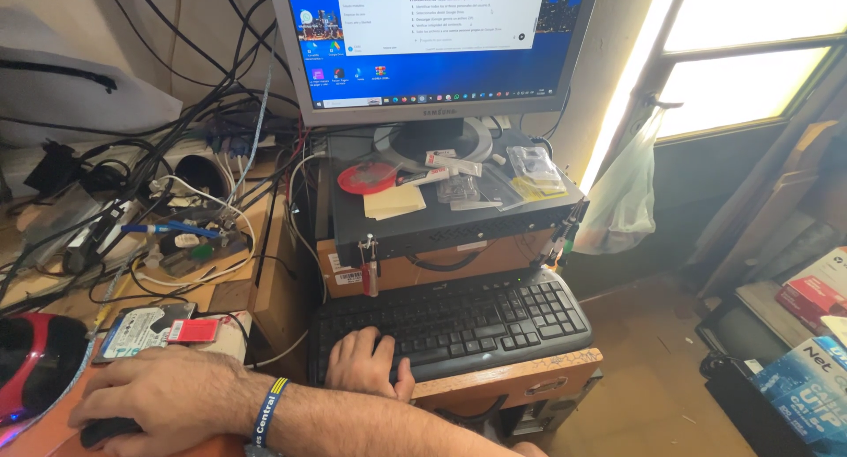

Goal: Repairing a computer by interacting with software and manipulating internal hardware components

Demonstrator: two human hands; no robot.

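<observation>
A black computer mouse (99, 433) sits at the lower left edge of a cluttered wooden desk (265, 289), almost hidden under the person's right hand (159, 393), which is cupped closed over it. The forearm wears a blue-and-yellow wristband (267, 413) and crosses in front of the body. The left hand (366, 364) lies open and flat, fingers on the near keys of a black keyboard (476, 320), gripping nothing. Just beyond the mouse lies a bare silver hard drive (146, 329), with a tangle of black, white and blue cables (176, 201) behind it. A flat-screen monitor (432, 42) stands on a black metal case (441, 219) above the keyboard. With the arms crossed and space tight, a wide sweep of the mouse hand could well knock the exposed drive or snag a loose cable.
</observation>
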